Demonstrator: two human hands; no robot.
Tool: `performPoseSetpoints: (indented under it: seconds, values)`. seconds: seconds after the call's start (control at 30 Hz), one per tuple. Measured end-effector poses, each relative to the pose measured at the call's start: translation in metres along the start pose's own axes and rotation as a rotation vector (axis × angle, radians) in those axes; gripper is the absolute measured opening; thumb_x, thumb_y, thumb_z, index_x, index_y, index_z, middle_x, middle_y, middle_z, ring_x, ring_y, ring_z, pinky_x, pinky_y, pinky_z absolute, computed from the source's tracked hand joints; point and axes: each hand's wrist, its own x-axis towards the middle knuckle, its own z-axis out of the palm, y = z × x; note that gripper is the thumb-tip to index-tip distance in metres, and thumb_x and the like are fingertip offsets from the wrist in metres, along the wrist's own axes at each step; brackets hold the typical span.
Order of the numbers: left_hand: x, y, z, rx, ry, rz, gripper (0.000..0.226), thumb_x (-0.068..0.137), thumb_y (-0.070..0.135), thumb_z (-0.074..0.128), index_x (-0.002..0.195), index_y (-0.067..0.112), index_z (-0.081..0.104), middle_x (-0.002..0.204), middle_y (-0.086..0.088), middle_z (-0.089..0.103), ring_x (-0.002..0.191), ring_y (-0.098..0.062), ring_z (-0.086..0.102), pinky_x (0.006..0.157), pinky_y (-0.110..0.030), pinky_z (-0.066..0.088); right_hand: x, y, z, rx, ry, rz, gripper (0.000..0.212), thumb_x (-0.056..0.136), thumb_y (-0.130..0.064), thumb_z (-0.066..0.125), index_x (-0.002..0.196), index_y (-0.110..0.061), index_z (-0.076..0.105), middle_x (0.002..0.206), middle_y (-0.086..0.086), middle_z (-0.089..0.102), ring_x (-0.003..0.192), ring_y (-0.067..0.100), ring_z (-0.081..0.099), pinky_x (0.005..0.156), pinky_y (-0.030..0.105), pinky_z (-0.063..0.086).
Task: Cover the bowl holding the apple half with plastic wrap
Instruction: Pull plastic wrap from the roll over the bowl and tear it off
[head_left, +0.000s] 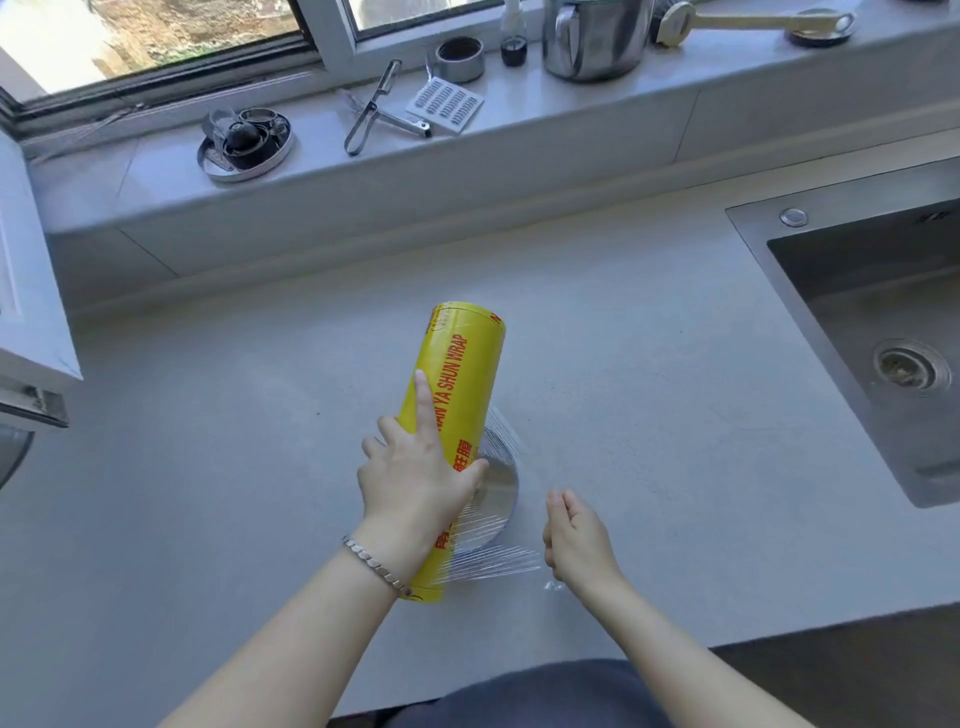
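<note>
Head view, near 5 o'clock: right hand (576, 540) pinching film (493, 564) edge; at 6 o'clock, left hand (415, 478) clamped round yellow roll (457, 415), above steel bowl (501, 488). Keep pull level and taut, past rim toward 3 o'clock before tearing. Bowl mostly masked by roll; apple half unseen.

I see the wrap roll (460, 410), yellow with red lettering. Right of it, clear streaked film (498, 564) crosses a silver bowl (503, 488). A pale grey speckled counter (208, 441) lies beneath.
</note>
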Motion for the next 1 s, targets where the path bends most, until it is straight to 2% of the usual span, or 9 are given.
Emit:
performPoseSetpoints:
  seconds: [0.1,0.27,0.37,0.43,0.53,0.63,0.7,0.8,1.0]
  values:
    - [0.0,-0.003,0.008,0.029,0.007,0.005,0.109,0.073,0.067,0.054,0.143,0.028,-0.019,0.124,-0.018,0.039,0.106,-0.036,0.046,0.082,-0.042,0.046,0.004,0.013,0.016,0.037,-0.004,0.067,0.036,0.098,-0.023,0.029,0.062,-0.018,0.029,0.052,0.001,0.033,0.04,0.012,0.031,0.034,0.016,0.026]
    - [0.002,-0.007,0.011,0.067,0.036,0.03,0.107,0.072,0.068,0.054,0.144,0.03,-0.015,0.125,-0.016,0.039,0.106,-0.034,0.046,0.08,-0.04,0.046,0.014,0.025,0.041,-0.158,-0.048,0.1,0.036,0.098,-0.026,0.024,0.07,-0.02,0.045,0.068,0.0,0.049,0.07,0.02,0.051,0.067,0.027,0.04]
    - [0.005,-0.015,0.01,0.082,0.025,0.072,0.107,0.07,0.068,0.055,0.143,0.035,-0.015,0.129,-0.013,0.039,0.108,-0.032,0.046,0.081,-0.039,0.046,0.016,0.027,0.039,-0.185,-0.181,0.205,0.035,0.096,-0.022,0.031,0.064,-0.014,0.043,0.06,0.007,0.053,0.041,0.015,0.053,0.042,0.021,0.042]
    - [0.01,-0.023,0.008,0.064,0.012,0.117,0.107,0.068,0.068,0.057,0.143,0.039,-0.013,0.131,-0.009,0.039,0.109,-0.031,0.046,0.084,-0.039,0.045,0.02,0.018,0.032,-0.113,-0.136,0.217,0.029,0.094,-0.017,0.038,0.066,-0.013,0.047,0.055,0.005,0.052,0.039,0.012,0.054,0.039,0.02,0.042]
    - [0.016,-0.038,0.004,0.02,-0.013,0.211,0.105,0.061,0.069,0.056,0.142,0.045,-0.006,0.133,-0.005,0.041,0.109,-0.029,0.047,0.085,-0.039,0.046,0.038,-0.006,0.022,0.118,-0.068,0.182,0.02,0.095,-0.017,0.038,0.091,-0.011,0.057,0.072,0.003,0.056,0.064,0.015,0.056,0.058,0.023,0.044]
    - [0.017,-0.047,0.002,0.022,-0.025,0.287,0.104,0.049,0.075,0.039,0.141,0.048,-0.004,0.134,-0.001,0.043,0.108,-0.028,0.048,0.083,-0.038,0.047,0.053,-0.033,0.025,0.172,-0.269,0.145,0.027,0.095,-0.032,0.038,0.103,-0.014,0.057,0.096,0.002,0.061,0.095,0.019,0.057,0.086,0.032,0.047]
    - [0.018,-0.048,0.002,0.014,-0.023,0.304,0.105,0.046,0.075,0.033,0.141,0.049,-0.002,0.133,-0.001,0.044,0.107,-0.028,0.047,0.083,-0.038,0.047,0.057,-0.045,0.03,0.193,-0.302,0.144,0.027,0.095,-0.03,0.04,0.105,-0.013,0.058,0.102,0.005,0.062,0.1,0.021,0.057,0.093,0.039,0.046]
    - [0.019,-0.048,0.003,-0.007,-0.011,0.302,0.104,0.047,0.074,0.037,0.141,0.049,0.001,0.131,-0.001,0.046,0.106,-0.027,0.048,0.081,-0.038,0.047,0.061,-0.051,0.032,0.263,-0.217,0.16,0.028,0.094,-0.021,0.044,0.111,-0.005,0.059,0.102,0.009,0.064,0.092,0.021,0.059,0.083,0.033,0.05]
    - [0.019,-0.046,0.004,-0.014,-0.019,0.281,0.103,0.053,0.07,0.049,0.141,0.049,0.001,0.131,-0.002,0.044,0.11,-0.026,0.047,0.082,-0.038,0.046,0.057,-0.043,0.029,0.522,0.109,0.287,0.012,0.086,-0.006,0.053,0.078,-0.007,0.062,0.063,0.004,0.055,0.055,0.013,0.05,0.055,0.022,0.041]
